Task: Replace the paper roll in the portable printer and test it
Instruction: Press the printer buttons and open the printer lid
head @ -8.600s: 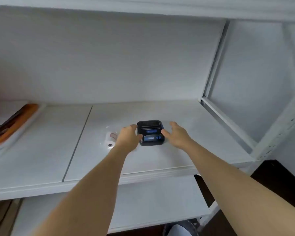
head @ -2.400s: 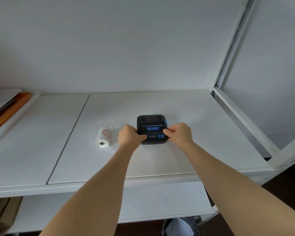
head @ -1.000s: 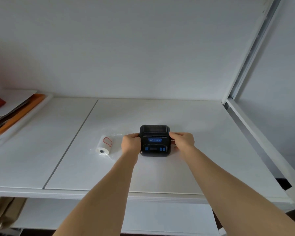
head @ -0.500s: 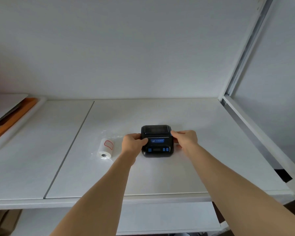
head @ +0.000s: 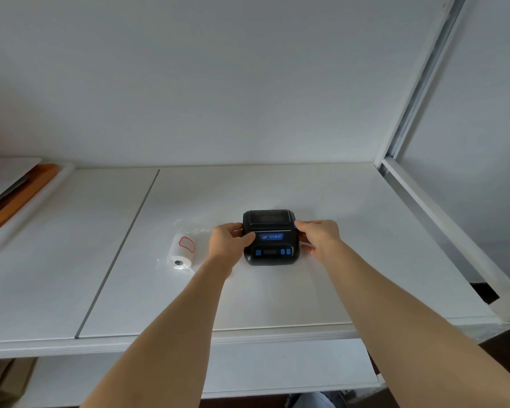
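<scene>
Printer (head: pixel 271 237): black plastic, matt body, glossy dark lid window, blue buttons showing slight sheen. Paper roll (head: pixel 181 253): white paper, wrapped in clear glossy film. Shelf (head: pixel 277 295): white, smooth, faintly reflecting. Frame rail (head: pixel 442 225) at shelf's right edge: white painted metal.

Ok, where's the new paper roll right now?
In the head view the paper roll lies on its side in clear wrap on the white shelf, just left of the left hand, which grips the black printer.
</scene>
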